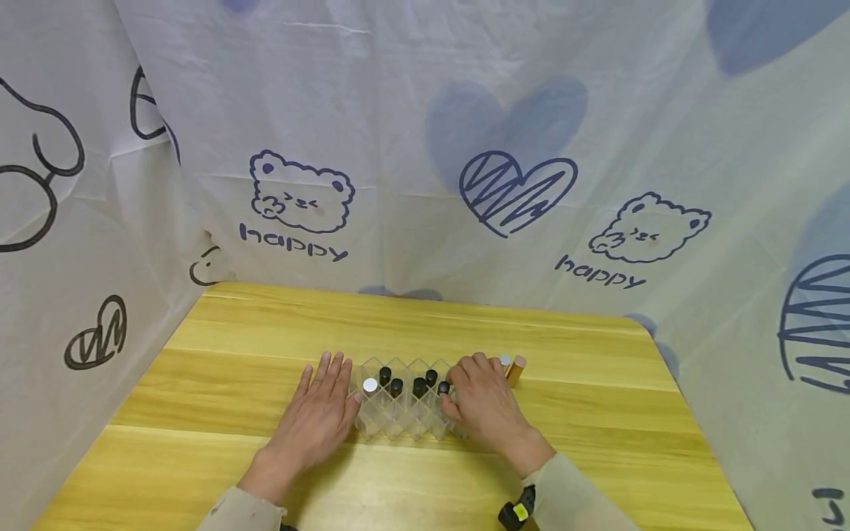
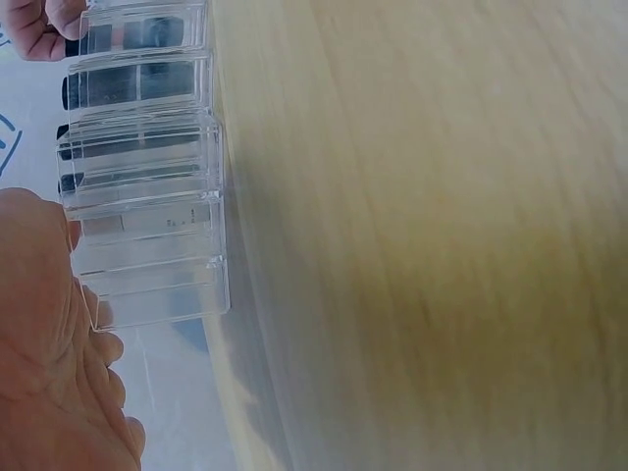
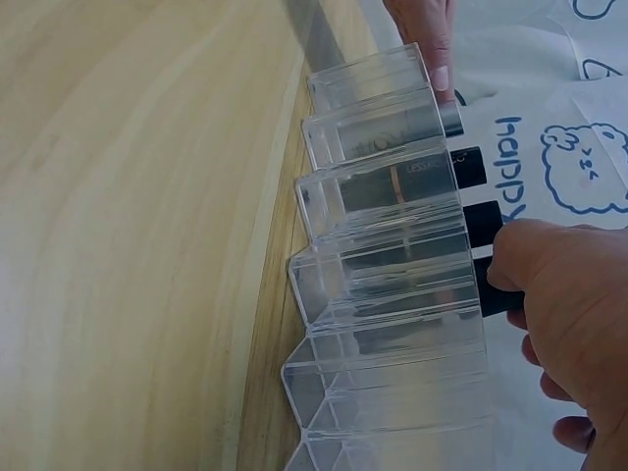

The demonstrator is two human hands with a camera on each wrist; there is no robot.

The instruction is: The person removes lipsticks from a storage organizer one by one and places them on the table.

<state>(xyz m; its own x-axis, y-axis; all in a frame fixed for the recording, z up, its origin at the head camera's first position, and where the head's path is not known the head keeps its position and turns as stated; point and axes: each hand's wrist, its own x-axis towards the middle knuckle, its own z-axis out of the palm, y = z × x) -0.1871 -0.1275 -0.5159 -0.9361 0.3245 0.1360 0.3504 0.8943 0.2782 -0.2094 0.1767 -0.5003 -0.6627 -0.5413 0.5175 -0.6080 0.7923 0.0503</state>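
A clear organizer [image 1: 395, 428] with diamond-shaped compartments stands on the wooden table, with several black-capped lipsticks [image 1: 396, 387] upright in it. A white-topped lipstick [image 1: 370, 385] is in a compartment near its left end. My left hand [image 1: 315, 413] lies along the organizer's left end, fingers straight, thumb at the wall. At the right end, my right hand [image 1: 488, 402] pinches the black cap of a lipstick [image 3: 498, 294] between thumb and curled fingers; its lower part is inside a compartment. The right hand hides the organizer's back right corner in the head view.
Just beyond the right hand stand a copper-coloured tube [image 1: 516, 371] and a silver-topped tube [image 1: 505, 361], partly hidden by the fingers. A white printed cloth [image 1: 398, 243] hangs behind the table's back edge and along both sides.
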